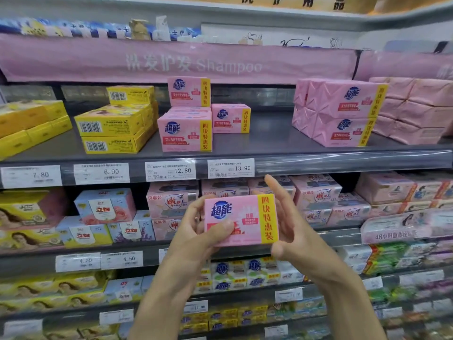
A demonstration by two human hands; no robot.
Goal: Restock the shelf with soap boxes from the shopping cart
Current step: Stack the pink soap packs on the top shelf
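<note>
Left hand (pixel 196 227) hides soap box (pixel 245 212) lower-left print.

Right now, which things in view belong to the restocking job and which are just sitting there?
Job: pink soap box, gripped by the left hand, right hand flat against its side; matching pink stack on the upper shelf, with bare space beside it.
Not the job: yellow boxes; price tags; Shampoo banner; lower-shelf soaps.

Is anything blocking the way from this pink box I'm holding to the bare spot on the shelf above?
Nothing visible. The box is below and in front of the bare gap on the shelf, between the pink boxes and the wrapped packs; it only needs lifting over the price rail.
</note>
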